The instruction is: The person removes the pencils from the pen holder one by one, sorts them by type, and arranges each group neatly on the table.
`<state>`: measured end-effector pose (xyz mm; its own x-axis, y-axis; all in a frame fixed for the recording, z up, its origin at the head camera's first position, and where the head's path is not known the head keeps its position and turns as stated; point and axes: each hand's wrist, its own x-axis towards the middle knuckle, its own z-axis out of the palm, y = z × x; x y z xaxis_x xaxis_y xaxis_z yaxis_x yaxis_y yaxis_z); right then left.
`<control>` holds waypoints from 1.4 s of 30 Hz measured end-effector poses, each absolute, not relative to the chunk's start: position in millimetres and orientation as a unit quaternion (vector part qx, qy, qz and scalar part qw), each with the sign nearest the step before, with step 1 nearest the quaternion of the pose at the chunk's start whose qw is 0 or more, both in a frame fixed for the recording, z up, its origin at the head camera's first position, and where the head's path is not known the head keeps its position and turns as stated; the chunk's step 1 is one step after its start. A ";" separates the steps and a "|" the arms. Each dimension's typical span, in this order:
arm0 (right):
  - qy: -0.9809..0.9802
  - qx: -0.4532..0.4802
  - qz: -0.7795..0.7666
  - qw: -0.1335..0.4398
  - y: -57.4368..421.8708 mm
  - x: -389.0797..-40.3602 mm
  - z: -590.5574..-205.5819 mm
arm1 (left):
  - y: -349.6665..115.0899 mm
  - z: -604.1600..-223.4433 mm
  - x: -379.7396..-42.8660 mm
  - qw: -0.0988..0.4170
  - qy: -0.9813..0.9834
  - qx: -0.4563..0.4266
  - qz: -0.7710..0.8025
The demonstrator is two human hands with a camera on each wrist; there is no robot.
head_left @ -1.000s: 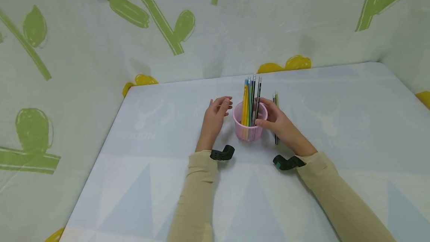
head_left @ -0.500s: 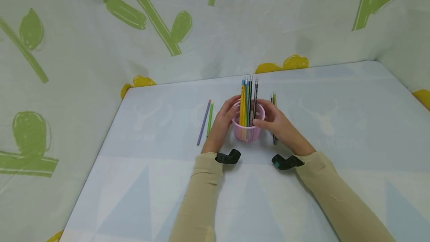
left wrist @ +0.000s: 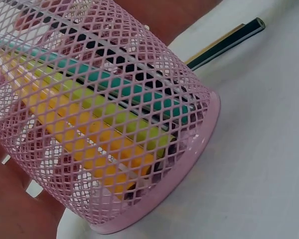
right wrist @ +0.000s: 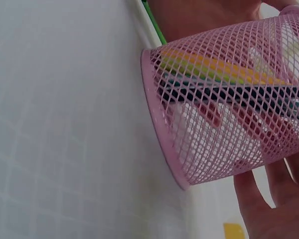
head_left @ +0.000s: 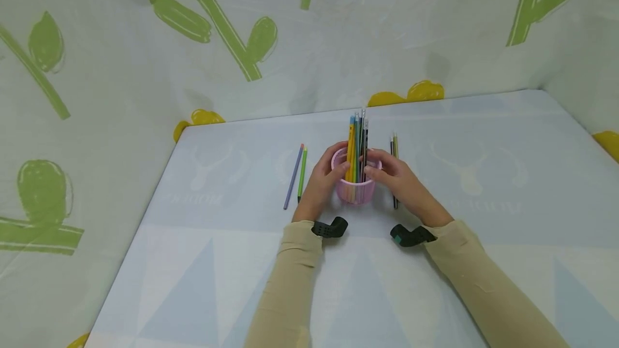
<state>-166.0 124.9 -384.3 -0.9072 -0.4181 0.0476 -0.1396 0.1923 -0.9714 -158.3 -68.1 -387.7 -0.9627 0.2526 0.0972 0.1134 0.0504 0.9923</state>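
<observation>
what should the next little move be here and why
Probably ease the left grip off the pink mesh cup and pinch the green pencil: it lies loose on the table just beside that grip, while the right grip is also round the cup and could likely steady it alone.

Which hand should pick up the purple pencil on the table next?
Probably the left hand: the purple pencil lies just beside it, while the right hand is across the pink cup.
</observation>
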 end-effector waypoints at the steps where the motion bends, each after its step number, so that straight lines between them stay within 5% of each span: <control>1: 0.764 -0.180 -0.609 0.112 124.7 -165.7 -384.0 | -68.0 -390.6 -159.9 0.050 0.724 0.126 0.677; 20: 0.785 -0.175 -0.594 0.002 137.7 -167.0 -365.8 | -67.6 -377.6 -149.9 0.041 0.734 0.123 0.667; 29: 0.692 -0.177 -0.699 -0.044 153.1 -163.8 -351.6 | -67.9 -401.6 -163.9 0.033 0.736 0.118 0.666; 42: 0.541 -0.123 -0.829 -0.066 177.6 -174.4 -356.5 | -67.9 -378.1 -149.6 0.052 0.737 0.118 0.664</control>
<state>-174.4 177.6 -356.5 -0.9608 -0.0231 0.2763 -0.2436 -0.4060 -0.8808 -149.6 -67.9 -378.1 -0.9666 0.2433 0.0802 0.1049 0.0904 0.9904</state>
